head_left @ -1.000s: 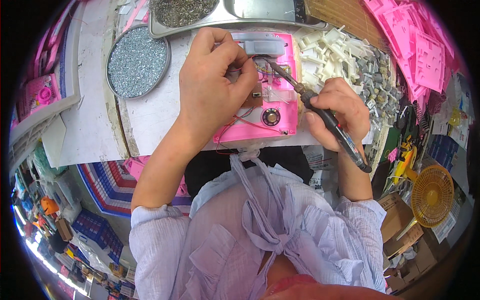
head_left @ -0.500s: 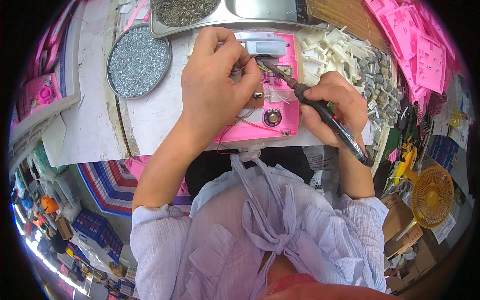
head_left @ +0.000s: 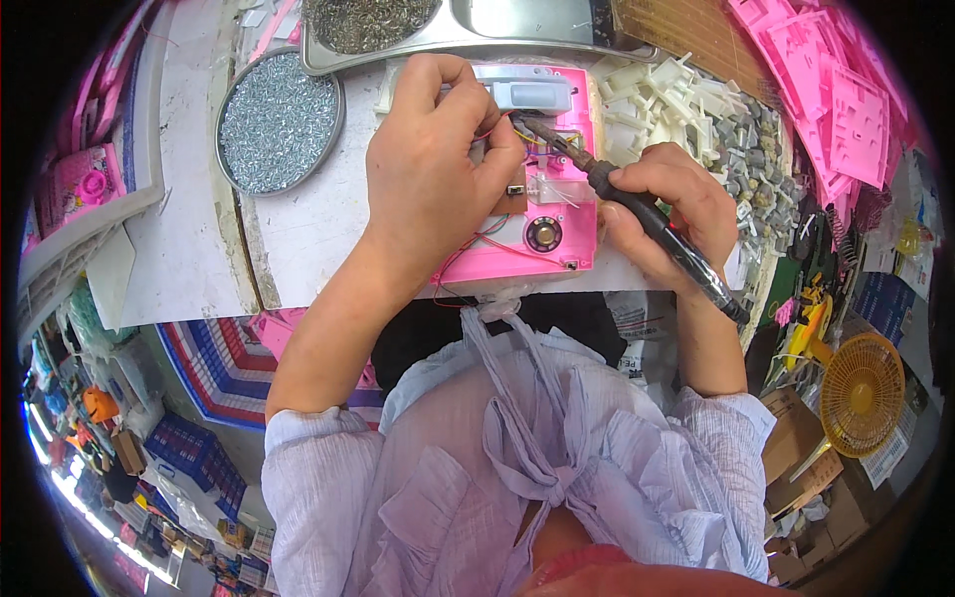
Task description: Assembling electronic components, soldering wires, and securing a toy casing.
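A pink plastic housing [head_left: 557, 261] lies on the table in front of me, with a small round speaker [head_left: 544, 234], a brown circuit board [head_left: 511, 202], a clear plastic part [head_left: 559, 190] and loose coloured wires in it. My left hand [head_left: 428, 149] is over the housing's left side, thumb and fingers pinching a thin red wire [head_left: 489, 133]. In my right hand [head_left: 676, 214] is a black soldering iron [head_left: 652, 219]. Its tip points into the housing just below a pale grey-blue block [head_left: 534, 96], close to my left fingertips. Whether the tip touches the wire, I cannot tell.
A round tin of small silver screws [head_left: 280, 121] stands on the left. Behind the housing is a metal tray [head_left: 468, 45] with small metal parts. White plastic pieces [head_left: 652, 104], small grey parts [head_left: 756, 164] and pink panels [head_left: 846, 119] are heaped at the right. A yellow fan [head_left: 862, 393] is lower right.
The whole view has shifted very slightly. The soldering iron's back end has dipped a little toward me, its tip staying at the same spot; my left hand keeps its pinch.
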Available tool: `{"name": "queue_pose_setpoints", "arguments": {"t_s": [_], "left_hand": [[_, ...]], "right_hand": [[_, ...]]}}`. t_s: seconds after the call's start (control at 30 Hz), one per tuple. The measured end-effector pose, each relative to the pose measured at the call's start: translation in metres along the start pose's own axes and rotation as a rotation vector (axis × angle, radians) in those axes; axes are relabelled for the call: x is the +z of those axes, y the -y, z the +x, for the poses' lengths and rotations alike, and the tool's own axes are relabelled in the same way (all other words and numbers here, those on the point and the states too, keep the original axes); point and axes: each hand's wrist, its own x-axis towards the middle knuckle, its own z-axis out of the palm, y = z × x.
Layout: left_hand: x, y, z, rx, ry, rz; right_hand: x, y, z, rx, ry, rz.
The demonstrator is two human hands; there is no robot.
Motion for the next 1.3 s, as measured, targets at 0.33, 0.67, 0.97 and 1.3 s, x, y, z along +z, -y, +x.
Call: {"name": "queue_pose_setpoints", "arguments": {"t_s": [0.33,0.67,0.97,1.3], "left_hand": [[-0.001,-0.004,0.0,-0.019,0.009,0.013],[-0.003,-0.005,0.0,-0.015,0.021,0.025],[-0.003,-0.006,0.0,-0.001,0.005,0.024],[-0.002,-0.005,-0.001,-0.019,0.001,-0.011]], "right_hand": [[-0.003,0.0,-0.001,-0.064,-0.024,0.032],[-0.007,0.0,-0.005,-0.07,-0.023,0.053],[-0.01,0.001,-0.004,-0.077,-0.009,0.049],[-0.005,0.0,-0.002,-0.118,-0.03,0.047]]}}
